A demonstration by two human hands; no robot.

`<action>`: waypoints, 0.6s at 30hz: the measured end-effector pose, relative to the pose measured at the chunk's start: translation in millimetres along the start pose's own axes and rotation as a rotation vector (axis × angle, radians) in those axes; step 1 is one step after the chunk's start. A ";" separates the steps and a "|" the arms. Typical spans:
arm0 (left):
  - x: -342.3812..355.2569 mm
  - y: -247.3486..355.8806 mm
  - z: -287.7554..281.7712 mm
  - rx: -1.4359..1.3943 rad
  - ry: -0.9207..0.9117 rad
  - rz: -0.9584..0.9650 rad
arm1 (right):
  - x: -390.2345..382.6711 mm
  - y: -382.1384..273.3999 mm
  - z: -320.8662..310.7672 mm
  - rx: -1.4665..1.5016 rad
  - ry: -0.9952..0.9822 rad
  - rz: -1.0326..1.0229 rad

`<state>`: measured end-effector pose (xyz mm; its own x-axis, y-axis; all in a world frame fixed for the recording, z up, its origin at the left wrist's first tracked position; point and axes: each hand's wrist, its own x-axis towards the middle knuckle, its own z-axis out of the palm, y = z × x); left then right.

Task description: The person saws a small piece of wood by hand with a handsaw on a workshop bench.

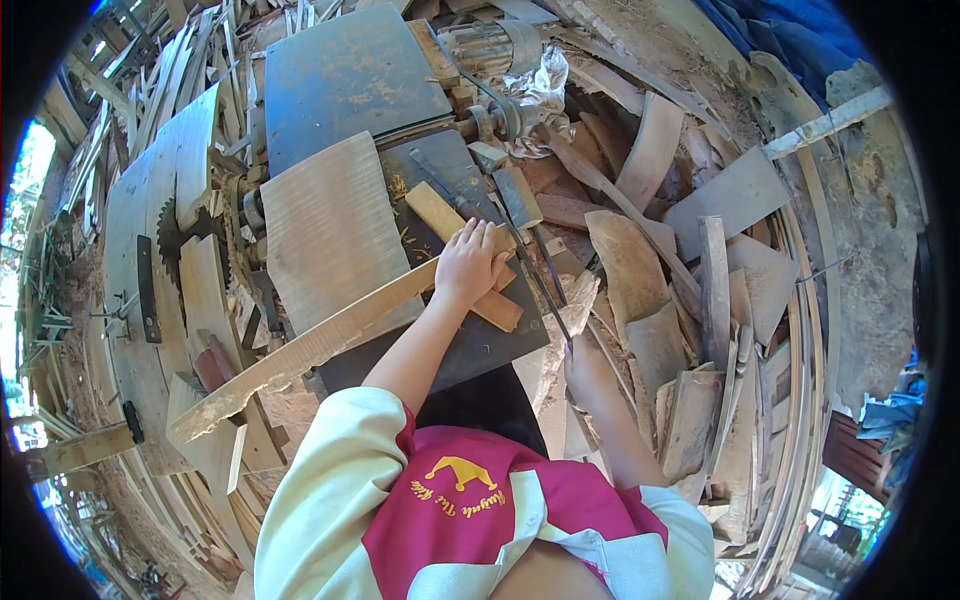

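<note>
My left hand presses down on the right end of a long wooden strip, its fingers closed over it. The strip has one rough, wavy edge and slants down to the left. Under it, a short wooden block lies crosswise on a dark metal machine table. My right hand is closed round the near end of a long, thin, dark rod-like tool, which reaches forward past the strip's end. The tool's exact kind is unclear.
A wide thin board lies left of my left hand. Behind it is a blue-grey metal plate, with a motor beyond. A toothed circular saw blade stands at the left. Wood offcuts crowd the right side.
</note>
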<state>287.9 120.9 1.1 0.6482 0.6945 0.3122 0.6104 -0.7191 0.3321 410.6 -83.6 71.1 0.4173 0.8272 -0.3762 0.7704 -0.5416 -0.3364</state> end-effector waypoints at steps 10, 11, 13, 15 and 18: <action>3.4 3.2 1.0 0.006 0.036 0.020 | 139.1 -55.7 6.6 0.048 0.125 -0.144; 3.3 2.6 0.1 0.007 0.035 0.018 | 139.7 -57.6 8.6 0.049 0.125 -0.142; 2.8 1.1 -1.1 0.008 0.037 0.018 | 139.9 -59.2 10.9 0.075 0.119 -0.115; 3.4 1.7 -0.6 0.007 0.041 0.017 | 136.3 -54.8 13.6 0.073 0.134 -0.123; 2.0 1.7 0.4 -0.002 0.031 0.007 | 110.3 -46.3 13.6 0.047 0.135 -0.115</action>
<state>290.5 121.0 2.0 0.6379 0.6898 0.3424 0.6050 -0.7239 0.3315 414.4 30.7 33.4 0.3914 0.8948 -0.2147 0.7946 -0.4463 -0.4116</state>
